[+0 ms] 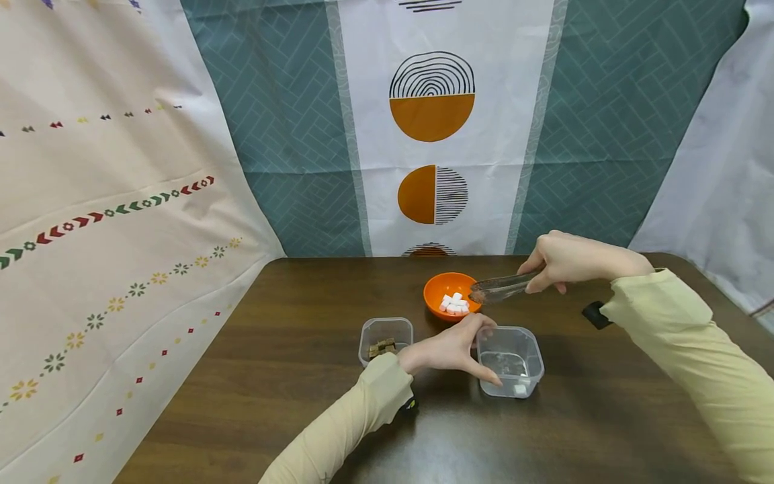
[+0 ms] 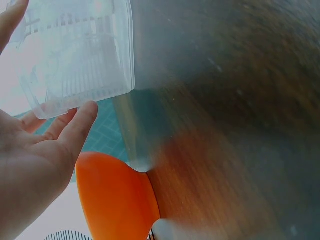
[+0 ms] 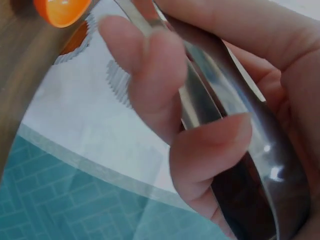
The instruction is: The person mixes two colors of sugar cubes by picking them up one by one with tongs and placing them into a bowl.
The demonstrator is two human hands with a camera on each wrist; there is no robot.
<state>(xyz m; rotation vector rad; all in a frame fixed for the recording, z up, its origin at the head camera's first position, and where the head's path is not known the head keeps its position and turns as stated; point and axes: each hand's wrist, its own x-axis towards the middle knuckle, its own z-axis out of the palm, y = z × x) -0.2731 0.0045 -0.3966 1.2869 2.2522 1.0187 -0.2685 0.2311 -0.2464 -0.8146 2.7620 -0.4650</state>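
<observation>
Metal tongs [image 1: 502, 287] are clasped in the right hand [image 1: 565, 258], tips over the orange bowl's [image 1: 437, 290] edge. The left hand [image 1: 450, 347] grips a clear container [image 1: 510, 341] by its sides.

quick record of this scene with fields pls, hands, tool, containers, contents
left hand: holds right clear container between thumb and fingers
right hand: grips metal tongs
tongs tips: at orange bowl's right side
orange bowl: several white pieces
right clear container: white near its front corner
left clear container: brown pieces, partly behind left forearm
surface: dark wooden table
</observation>
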